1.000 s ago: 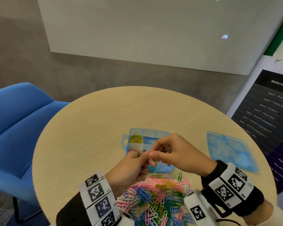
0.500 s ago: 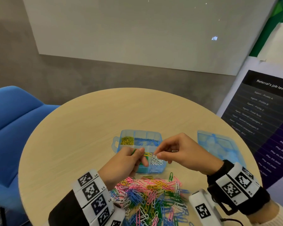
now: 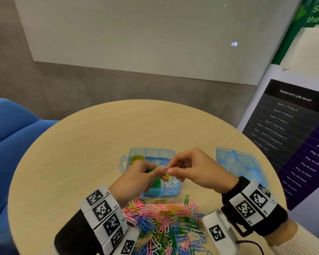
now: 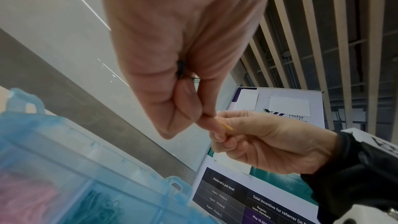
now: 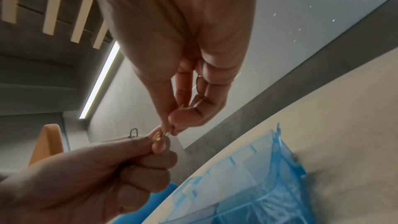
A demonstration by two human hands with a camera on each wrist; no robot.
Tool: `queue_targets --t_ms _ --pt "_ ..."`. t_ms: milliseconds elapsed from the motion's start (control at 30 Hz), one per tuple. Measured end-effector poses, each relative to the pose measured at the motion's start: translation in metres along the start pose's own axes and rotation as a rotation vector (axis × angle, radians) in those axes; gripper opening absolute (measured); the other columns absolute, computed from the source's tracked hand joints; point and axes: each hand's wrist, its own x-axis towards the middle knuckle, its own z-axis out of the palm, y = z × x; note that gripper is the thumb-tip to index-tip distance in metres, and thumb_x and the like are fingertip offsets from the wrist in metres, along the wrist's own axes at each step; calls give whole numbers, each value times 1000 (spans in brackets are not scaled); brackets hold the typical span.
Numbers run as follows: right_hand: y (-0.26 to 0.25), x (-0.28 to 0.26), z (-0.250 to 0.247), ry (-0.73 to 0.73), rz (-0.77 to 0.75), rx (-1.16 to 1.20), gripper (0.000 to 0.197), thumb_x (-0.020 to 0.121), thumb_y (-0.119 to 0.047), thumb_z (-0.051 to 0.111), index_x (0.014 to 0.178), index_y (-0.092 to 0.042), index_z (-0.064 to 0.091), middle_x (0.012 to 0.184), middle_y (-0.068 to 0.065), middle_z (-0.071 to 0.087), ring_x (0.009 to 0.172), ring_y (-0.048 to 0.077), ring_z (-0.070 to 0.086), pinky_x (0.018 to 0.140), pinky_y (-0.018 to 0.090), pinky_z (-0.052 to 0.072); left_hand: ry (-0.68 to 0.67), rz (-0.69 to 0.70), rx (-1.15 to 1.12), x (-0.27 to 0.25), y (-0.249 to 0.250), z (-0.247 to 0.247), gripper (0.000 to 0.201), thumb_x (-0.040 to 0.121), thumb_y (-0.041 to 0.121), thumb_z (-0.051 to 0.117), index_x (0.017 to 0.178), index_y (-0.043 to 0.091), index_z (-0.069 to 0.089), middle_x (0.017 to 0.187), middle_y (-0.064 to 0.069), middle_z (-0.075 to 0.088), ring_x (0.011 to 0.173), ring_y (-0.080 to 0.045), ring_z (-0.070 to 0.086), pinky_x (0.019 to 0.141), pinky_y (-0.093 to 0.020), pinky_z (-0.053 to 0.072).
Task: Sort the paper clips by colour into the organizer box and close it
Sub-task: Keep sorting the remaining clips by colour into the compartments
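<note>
both hands meet in the middle of the head view, just above the organizer box (image 3: 170, 193); the left hand (image 3: 136, 179) has its fingers curled and pinches a yellow paper clip (image 3: 165, 176) between thumb and finger, with some green clips (image 3: 151, 169) tucked in its fist; the right hand (image 3: 197, 172) pinches a white clip (image 3: 176, 167) at its fingertips, and the tips of the two hands touch; from the right wrist view the yellow clip shows as a small gold loop at the left thumb tip, in the middle of the frame; the box is open and sits on the round table (image 3: 81, 153), a bit below the centre of the frame; its parts hold yellow clips at the upper left, blue ones beside them, green ones lower down and white ones at the lower right; the lid (image 3: 241, 164) lies flat on the table at the right, well apart from the box; a big mixed pile of clips (image 3: 164, 223) lies at the bottom of the frame, between the two wrists and just below the box; a blue chair (image 3: 11, 140) stands at the left edge; a dark poster (image 3: 293, 135) stands at the right edge.
</note>
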Motion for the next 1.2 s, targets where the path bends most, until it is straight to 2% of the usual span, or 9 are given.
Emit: queue_targets --t_ms 167,300,433,533,667,833,933,1067,1200 --pt "7 3 -6 120 41 -123 8 85 -17 73 78 -15 73 66 0 67 57 9 61 60 24 50 -34 -11 66 4 1 2 34 97 33 53 80 10 70 50 1 31 40 -10 28 45 -20 28" --pt "12 6 -7 218 62 -420 7 84 -23 74 79 -18 76 62 -11 64 54 -5 57 57 10 42 -4 -15 142 9 -1 -3 35 95 36 56 75 12 71 49 0 29 42 -12 27 45 -23 25" --pt "16 7 -3 129 102 -530 27 87 -32 72 107 -14 73 94 -1 72 82 6 64 75 19 50 77 -18 262 11 0 -20 36 94 38 57 67 18 71 46 4 29 43 -13 27 48 -25 24" --pt "13 5 -10 133 81 -514 33 89 -37 67 116 -18 69 105 -3 69 91 6 64 85 23 53 215 -34 363 18 2 -45 36 94 36 57 67 18 72 45 4 31 40 -11 29 42 -21 23" --pt "8 3 -15 59 66 -506 31 90 -41 65 111 -19 71 106 -7 70 89 2 64 85 28 55 267 -124 512 47 2 -70 37 100 31 50 79 14 77 36 8 29 38 -12 20 38 -19 18" --pt "7 -6 -14 28 42 -468 27 89 -44 64 105 -23 72 101 -12 70 87 0 65 84 28 55 165 -335 587 66 0 -74 44 104 29 40 98 4 75 40 3 34 34 -11 26 38 -21 23" --pt "6 -11 -17 31 41 -437 22 89 -44 65 100 -27 73 98 -14 70 85 -1 65 82 26 55 138 -340 284 66 -6 -76 47 105 30 34 107 -1 69 44 4 28 37 -12 23 42 -21 22" --pt "-1 -12 -16 33 6 -395 15 90 -39 66 96 -27 73 95 -16 71 85 -2 64 79 21 54 44 -385 -613 44 -1 -62 45 104 30 36 117 -4 61 59 5 21 47 -6 23 40 -15 20" --pt "-12 -8 -5 77 -69 -329 12 90 -35 66 90 -26 74 88 -15 71 81 -3 64 71 15 51 -72 -416 -1179 17 5 -48 49 96 34 46 113 -6 67 68 0 41 57 -10 41 45 -18 36"
